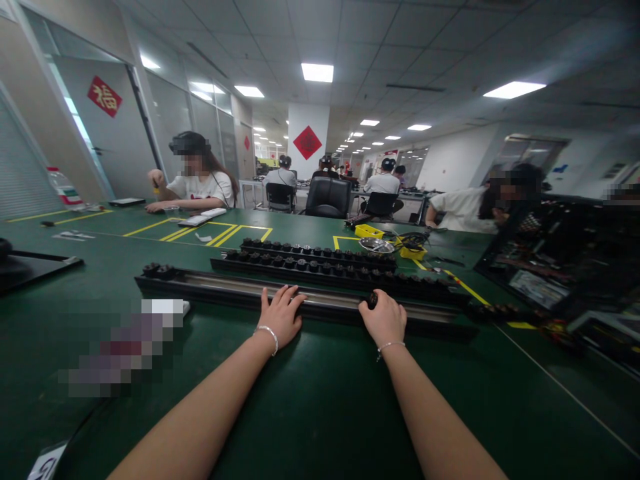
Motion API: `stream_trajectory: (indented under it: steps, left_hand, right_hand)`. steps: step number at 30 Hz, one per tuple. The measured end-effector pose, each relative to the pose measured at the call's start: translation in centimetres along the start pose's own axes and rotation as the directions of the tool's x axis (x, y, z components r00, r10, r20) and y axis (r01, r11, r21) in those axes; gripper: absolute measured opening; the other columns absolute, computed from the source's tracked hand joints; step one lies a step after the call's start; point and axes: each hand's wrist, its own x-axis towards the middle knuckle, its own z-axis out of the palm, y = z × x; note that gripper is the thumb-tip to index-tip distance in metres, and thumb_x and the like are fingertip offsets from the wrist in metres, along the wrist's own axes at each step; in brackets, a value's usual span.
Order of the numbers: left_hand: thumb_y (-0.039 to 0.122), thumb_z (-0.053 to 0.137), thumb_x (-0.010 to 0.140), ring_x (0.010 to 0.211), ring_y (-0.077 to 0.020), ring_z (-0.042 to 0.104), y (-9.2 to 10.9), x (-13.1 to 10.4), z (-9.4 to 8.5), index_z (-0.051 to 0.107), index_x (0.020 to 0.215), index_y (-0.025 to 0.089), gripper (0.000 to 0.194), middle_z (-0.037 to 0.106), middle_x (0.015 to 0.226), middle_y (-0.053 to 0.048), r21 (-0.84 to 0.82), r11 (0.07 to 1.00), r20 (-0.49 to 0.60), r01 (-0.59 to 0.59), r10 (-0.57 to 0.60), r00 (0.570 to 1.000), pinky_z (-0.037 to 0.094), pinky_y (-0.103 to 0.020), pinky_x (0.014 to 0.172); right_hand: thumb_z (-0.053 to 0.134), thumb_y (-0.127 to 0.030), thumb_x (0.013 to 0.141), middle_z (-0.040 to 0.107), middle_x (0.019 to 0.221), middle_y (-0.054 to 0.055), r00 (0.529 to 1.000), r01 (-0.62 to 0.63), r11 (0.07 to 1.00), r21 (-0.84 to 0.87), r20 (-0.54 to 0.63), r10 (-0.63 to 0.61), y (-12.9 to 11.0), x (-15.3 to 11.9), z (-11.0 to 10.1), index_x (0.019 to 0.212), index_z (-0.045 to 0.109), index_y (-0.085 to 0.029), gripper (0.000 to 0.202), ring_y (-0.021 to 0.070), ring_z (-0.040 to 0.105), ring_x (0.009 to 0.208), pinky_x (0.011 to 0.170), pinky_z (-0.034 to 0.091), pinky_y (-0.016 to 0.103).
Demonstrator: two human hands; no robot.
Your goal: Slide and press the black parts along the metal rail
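Note:
A long black rail (215, 283) with a bare metallic channel lies across the green table in front of me. My left hand (281, 316) rests on the rail's near edge, its fingers spread and holding nothing. In my right hand (386, 319), a small black round part (373, 300) is gripped between thumb and fingers over the channel; its exact kind is unclear. Two similar black parts (157, 269) sit at the rail's left end. Just behind it lie two more rails, a nearer rail (300, 265) and a farther rail (320, 251), each lined with several such parts.
An open computer case (540, 260) stands at the right. Beyond the rails are a metal dish (377, 245), a yellow tray (369, 231) and cables (414, 240). A pixelated device (125, 347) lies at left front. Co-workers sit across the table, left (200, 187) and right (463, 210).

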Motion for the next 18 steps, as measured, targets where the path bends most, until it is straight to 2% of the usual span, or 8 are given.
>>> stream_trajectory:
  steps: [6,18]
  left_hand:
    - [0.027,0.05,0.078,0.134,-0.0267,0.03,0.04,-0.01,-0.03,0.049,0.123,0.033,0.046,0.042,0.143,-0.002,0.004,1.0,0.0,0.001,-0.001,1.0,0.004,-0.064,0.109]
    - [0.026,0.05,0.077,0.133,-0.0258,0.031,-0.07,-0.06,0.16,0.05,0.123,0.033,0.047,0.042,0.142,-0.001,0.007,1.0,-0.014,-0.001,0.001,1.0,0.003,-0.063,0.109]
  right_hand:
    - [0.044,-0.034,0.078,0.059,0.118,0.012,1.0,-0.006,1.0,0.008,0.0,0.006,-0.07,-0.1,-0.06,0.12,0.052,-0.015,0.047,0.0239,0.047,0.117,0.104,0.02,0.039]
    - [0.044,-0.032,0.078,0.06,0.116,0.011,1.0,-0.012,1.0,0.022,0.01,0.012,0.3,0.1,-0.23,0.118,0.053,-0.015,0.045,0.0235,0.048,0.115,0.103,0.022,0.04]
